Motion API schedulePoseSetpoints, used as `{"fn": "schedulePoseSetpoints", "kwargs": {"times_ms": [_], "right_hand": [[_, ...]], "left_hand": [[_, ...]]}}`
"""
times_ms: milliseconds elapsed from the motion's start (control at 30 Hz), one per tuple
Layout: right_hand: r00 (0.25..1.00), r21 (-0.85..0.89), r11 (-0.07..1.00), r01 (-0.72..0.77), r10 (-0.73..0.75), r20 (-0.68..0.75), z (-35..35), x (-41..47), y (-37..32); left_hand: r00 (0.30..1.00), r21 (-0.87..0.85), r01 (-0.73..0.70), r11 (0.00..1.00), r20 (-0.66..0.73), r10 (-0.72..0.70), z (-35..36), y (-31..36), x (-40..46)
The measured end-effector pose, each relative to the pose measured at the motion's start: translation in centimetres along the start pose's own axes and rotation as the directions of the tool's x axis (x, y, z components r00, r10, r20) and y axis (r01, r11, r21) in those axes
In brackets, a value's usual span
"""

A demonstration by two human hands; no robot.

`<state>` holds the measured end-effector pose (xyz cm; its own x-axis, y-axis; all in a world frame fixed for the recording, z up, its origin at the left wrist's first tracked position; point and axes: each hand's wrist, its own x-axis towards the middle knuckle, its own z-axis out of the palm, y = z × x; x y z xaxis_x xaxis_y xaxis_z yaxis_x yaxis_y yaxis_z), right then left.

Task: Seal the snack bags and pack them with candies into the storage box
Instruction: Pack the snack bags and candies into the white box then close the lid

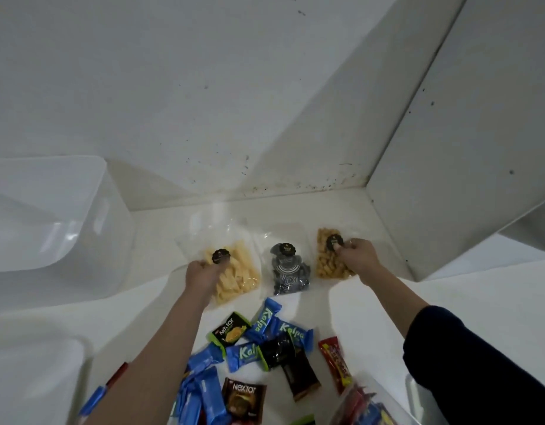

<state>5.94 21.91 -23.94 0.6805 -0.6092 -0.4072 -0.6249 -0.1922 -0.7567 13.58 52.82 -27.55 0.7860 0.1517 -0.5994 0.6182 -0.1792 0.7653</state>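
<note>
Head cam, looking down on white table [295,216] w/ three clear snack bags in a row near the back wall. L hand [203,273] sits on the pale-stick bag [231,271] at approx 11 o'clock from frame centre-bottom; fingers curled down onto the bag's left edge beside its black round sticker, grip narrow, pinching or pressing the plastic; can't tell which. R hand [355,259] is at approx 1 o'clock, on the golden-crisp bag [328,256]; fingertips closed tight on the bag right by its black sticker, grip narrow, holding the plastic. Between the two, untouched, lies the dark-cookie bag [288,269], spiral-pattern pieces inside, sticker on top.

Storage box [50,222], translucent white, stands at 9 o'clock, well apart from the L hand; looks to hold nothing, tho its inside is only partly in view. Candies [265,342] lie scattered at 6 o'clock between the forearms: blue Kalpa wrappers, Nextar packs w/ green and brown, a red sachet at the right edge of the heap. More red and blue wrappers in a clear tub [384,391] at 5 o'clock. R arm wears a dark sleeve [467,357]; L forearm bare.
</note>
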Motion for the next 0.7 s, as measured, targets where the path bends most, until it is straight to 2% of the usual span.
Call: {"fn": "schedulePoseSetpoints", "kwargs": {"times_ms": [100,167,300,433,533,700], "right_hand": [[0.993,0.223,0.975,0.001,-0.028,0.119,1.5,-1.2,-1.5],[0.981,0.196,0.981,0.002,-0.04,0.189,3.3,-1.9,-2.4],[0.971,-0.066,0.998,0.004,0.012,0.237,6.8,-2.6,-3.2],[0.973,0.062,0.993,-0.096,0.081,0.218,7.4,-3.1,-4.2],[0.944,0.135,0.975,-0.178,0.13,0.302,6.9,-4.0,-4.5],[0.932,0.173,0.981,-0.086,0.018,0.363,6.3,-6.1,-4.6]], "left_hand": [[1.0,0.031,-0.029,0.999,-0.006,0.029,0.2,0.1,-0.6],[0.996,0.101,-0.085,0.991,-0.004,0.085,0.5,0.2,-1.0],[0.986,0.14,-0.159,0.977,-0.028,0.164,0.6,0.7,-2.8],[0.97,0.16,-0.219,0.962,-0.072,0.233,-0.5,0.8,-5.0],[0.961,0.145,-0.245,0.959,-0.094,0.26,-1.6,0.7,-6.5],[0.937,0.101,-0.315,0.944,-0.124,0.326,-3.9,0.9,-9.1]]}}
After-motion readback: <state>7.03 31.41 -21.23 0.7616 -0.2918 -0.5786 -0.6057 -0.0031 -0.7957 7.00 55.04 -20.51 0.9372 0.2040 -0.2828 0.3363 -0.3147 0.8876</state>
